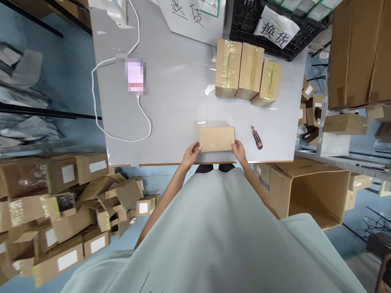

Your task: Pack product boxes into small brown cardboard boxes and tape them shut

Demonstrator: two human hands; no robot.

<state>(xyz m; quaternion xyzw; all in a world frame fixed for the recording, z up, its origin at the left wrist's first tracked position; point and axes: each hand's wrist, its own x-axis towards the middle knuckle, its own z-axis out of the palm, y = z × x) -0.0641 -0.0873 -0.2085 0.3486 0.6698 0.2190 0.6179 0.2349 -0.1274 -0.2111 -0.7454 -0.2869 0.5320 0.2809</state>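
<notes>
A small plain cardboard box point(216, 139) is held between my two hands at the front edge of the table. My left hand point(192, 154) grips its left end, thumb on the near corner. At the right end my right hand point(238, 150) has its thumb over the edge and fingers behind. The fingers beneath the box are partly hidden. A red and black box cutter point(256, 137) lies on the table to the right of my right hand.
Three taped cartons point(240, 69) stand at the back right of the grey table point(174, 93), before a black crate point(275, 28). At left lies a pixelated device point(135, 75) with a white cable point(122, 140). Piled boxes point(64, 219) and a large open carton point(317, 191) flank me.
</notes>
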